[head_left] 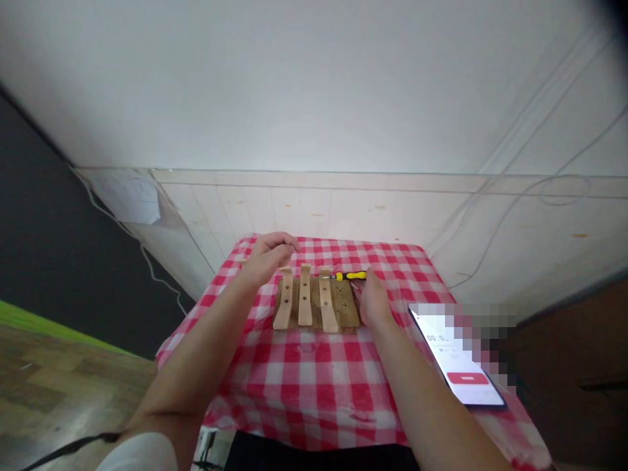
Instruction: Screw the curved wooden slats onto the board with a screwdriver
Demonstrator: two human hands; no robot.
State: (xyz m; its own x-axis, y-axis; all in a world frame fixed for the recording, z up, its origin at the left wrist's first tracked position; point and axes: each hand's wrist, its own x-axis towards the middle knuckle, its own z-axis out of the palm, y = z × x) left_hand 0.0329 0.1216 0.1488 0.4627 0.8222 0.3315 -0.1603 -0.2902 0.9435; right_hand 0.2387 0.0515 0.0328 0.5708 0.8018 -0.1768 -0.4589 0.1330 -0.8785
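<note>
A flat wooden board [345, 311] with three upright wooden hooks [305, 296] lies on the red and white checked tablecloth [314, 373]. My left hand [267, 255] hovers at the board's far left corner, fingers curled, and I cannot tell whether it pinches anything small. At the board's right edge rests my right hand [373, 299], its fingers closed around the handle of a yellow and black screwdriver [349, 276]. The screwdriver lies across the board's far edge with its tip pointing left, toward the hooks.
A phone [461, 369] with a lit timer screen lies at the table's right edge. Behind the small table is a pale panelled wall [343, 203] with thin cables [515, 196] running across it. Wooden floor [59, 379] shows at the left.
</note>
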